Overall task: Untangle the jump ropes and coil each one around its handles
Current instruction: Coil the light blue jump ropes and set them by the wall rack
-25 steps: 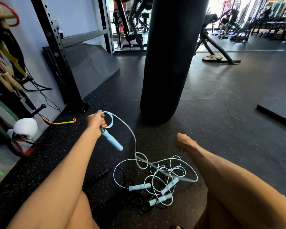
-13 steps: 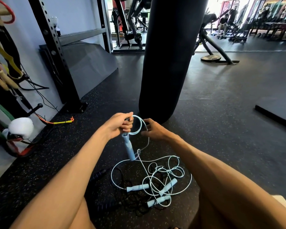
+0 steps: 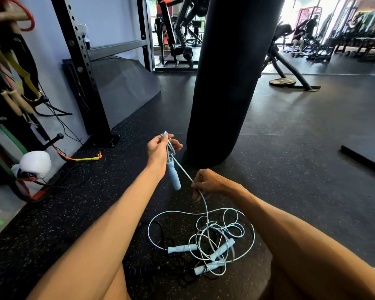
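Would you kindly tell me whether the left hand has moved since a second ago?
Yes. The left hand, gripping the blue rope, has shifted right, closer to the punching bag.

Your left hand came in from far left toward centre and rose; now pinches light blue jump rope in small loop at fingertips instead of gripping handle end. Blue handle, angled out to your right a second ago, now hangs below your palm, pointing down. Your right hand, empty fist a second ago, reached up to loop, then dropped back toward you; now pinches taut strand running straight from handle top. Rope from floor tangle now rises to your right hand
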Available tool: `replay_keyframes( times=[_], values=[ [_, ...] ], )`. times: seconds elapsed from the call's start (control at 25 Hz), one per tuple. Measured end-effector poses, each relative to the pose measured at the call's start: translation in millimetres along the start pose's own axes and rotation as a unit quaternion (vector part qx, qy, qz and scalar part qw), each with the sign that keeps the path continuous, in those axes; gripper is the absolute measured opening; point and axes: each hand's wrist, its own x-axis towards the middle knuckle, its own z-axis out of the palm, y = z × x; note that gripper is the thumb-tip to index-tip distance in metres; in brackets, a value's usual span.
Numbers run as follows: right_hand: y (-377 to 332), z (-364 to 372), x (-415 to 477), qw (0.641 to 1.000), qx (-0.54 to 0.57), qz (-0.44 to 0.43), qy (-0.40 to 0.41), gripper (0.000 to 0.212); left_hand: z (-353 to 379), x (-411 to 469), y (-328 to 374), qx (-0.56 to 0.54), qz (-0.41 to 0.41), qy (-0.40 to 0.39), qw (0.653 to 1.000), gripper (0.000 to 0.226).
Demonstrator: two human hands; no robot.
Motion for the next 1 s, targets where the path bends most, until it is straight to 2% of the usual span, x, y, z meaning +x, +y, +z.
replay_keyframes(
  times=[0.16, 0.28, 0.36, 0.48, 0.56, 0.64, 0.76, 0.92, 1.0],
  values=[
    [-17, 2, -3, 0.992, 0.006, -0.079, 0.099, 0.009, -7, 2, -7, 0.194, 0.088, -0.007, 0.977, 0.023],
    [-26, -4, -3, 0.972, -0.058, -0.142, 0.176, 0.008, -16, 0, -8, 0.354, 0.114, -0.060, 0.926, 0.028],
    [-32, -7, -5, 0.958, -0.082, -0.167, 0.219, 0.007, -21, -3, -6, 0.435, 0.107, -0.104, 0.888, 0.031],
    [-36, -11, -5, 0.943, -0.074, -0.187, 0.267, 0.010, -22, -6, -7, 0.473, 0.050, -0.180, 0.861, 0.037],
    [-35, -14, -4, 0.935, -0.055, -0.190, 0.293, 0.009, -18, -9, -9, 0.452, -0.010, -0.224, 0.863, 0.040],
    [-33, -19, -2, 0.932, -0.032, -0.183, 0.312, 0.012, -13, -13, -8, 0.364, -0.083, -0.257, 0.891, 0.042],
    [-29, -23, -1, 0.931, 0.032, -0.166, 0.324, 0.020, -7, -17, -1, 0.245, -0.129, -0.281, 0.919, 0.046],
    [-23, -24, -3, 0.942, 0.110, -0.107, 0.297, 0.021, -6, -16, 8, 0.076, -0.173, -0.280, 0.941, 0.043],
    [-16, -21, -7, 0.960, 0.126, -0.058, 0.245, 0.019, -5, -13, 14, -0.014, -0.175, -0.249, 0.952, 0.041]
  ],
)
